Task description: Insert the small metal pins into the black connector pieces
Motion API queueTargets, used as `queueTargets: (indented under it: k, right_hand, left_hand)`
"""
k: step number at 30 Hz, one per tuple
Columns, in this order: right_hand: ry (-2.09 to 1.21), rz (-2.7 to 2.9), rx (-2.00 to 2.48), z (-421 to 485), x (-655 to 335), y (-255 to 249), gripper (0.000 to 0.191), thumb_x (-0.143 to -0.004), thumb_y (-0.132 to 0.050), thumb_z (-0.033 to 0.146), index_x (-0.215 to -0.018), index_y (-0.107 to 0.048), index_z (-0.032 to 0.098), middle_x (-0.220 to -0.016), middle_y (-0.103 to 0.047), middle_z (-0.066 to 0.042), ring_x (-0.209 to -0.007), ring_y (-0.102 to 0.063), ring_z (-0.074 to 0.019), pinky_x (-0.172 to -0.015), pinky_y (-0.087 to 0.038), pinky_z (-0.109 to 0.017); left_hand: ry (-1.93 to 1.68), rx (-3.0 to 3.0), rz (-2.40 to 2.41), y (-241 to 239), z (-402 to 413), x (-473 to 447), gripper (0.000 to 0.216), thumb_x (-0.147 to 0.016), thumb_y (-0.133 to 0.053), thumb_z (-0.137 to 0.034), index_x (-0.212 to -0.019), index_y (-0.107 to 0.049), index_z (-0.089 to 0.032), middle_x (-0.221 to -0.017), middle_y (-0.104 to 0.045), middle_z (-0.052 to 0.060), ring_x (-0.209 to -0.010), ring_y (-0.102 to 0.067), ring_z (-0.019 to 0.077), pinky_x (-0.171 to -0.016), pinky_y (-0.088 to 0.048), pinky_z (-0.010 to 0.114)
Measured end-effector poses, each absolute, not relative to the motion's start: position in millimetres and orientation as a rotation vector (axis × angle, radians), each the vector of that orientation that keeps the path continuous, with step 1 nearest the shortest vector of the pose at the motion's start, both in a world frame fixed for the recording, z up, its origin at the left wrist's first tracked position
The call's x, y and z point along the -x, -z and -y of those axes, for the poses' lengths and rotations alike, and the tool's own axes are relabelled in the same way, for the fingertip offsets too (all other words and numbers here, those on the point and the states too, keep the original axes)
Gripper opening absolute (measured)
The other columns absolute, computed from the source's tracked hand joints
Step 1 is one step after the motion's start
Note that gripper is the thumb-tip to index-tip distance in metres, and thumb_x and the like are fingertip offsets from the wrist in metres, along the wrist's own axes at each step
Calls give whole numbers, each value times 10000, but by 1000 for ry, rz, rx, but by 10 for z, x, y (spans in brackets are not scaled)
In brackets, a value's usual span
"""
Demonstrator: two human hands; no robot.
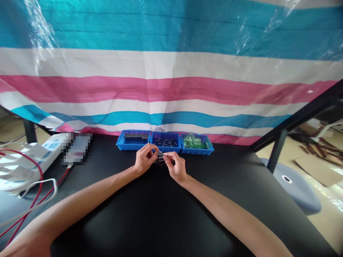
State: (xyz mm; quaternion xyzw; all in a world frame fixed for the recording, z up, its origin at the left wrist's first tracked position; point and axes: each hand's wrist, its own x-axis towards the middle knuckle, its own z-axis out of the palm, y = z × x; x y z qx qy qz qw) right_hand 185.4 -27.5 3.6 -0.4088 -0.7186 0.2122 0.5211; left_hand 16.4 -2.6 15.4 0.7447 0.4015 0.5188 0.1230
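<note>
My left hand and my right hand meet just in front of the blue bins, fingers pinched. Between the fingertips are small grey cylindrical metal pieces, too small to identify exactly. My right thumb and forefinger grip one end of them. The left fingertips hold a thin part at the other side, partly hidden. Behind my left hand is a blue bin with metal sleeves in rows. The middle blue bin holds loose dark pins or screws.
A third blue bin contains green plastic packets. On the left lie a white power strip, red and white cables and a pixelated device. A striped tarp hangs behind the black table. A grey stool stands right.
</note>
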Motion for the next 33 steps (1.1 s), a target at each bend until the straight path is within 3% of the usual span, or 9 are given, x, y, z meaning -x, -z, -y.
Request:
queueTargets:
  k: [10,25,33]
  right_hand:
    - [-680,1522,1078,210,-1855,-44,201,-903,-530,378,-938,-605,195,-616,-605,13,-507,-573,-132,-521,-451,-241]
    - [-823,1399,1068,153,-1852,-66,211,-893,-548,398,-934,-584,194,-584,-524,43,-466,-524,-112,-460,-426,-216]
    - [-665,1498,1066,198,-1865,-47,166,-906,-536,352,-917,-585,194,-642,-596,14,-520,-566,-124,-512,-435,-231]
  left_hand:
    - [-1489,-2186,-1140,-160,41,-170,74,-869,-546,-221,-880,-604,-176,-814,-601,14,-551,-463,75,-565,-414,211]
    - [-1432,-2231,-1054,-117,-10,-149,90,-888,-568,-239,-909,-617,-166,-856,-624,31,-596,-489,79,-591,-436,200]
    - [-1446,-2218,-1059,-133,-8,-155,126,-899,-555,-266,-910,-624,-161,-853,-627,37,-614,-496,88,-603,-438,206]
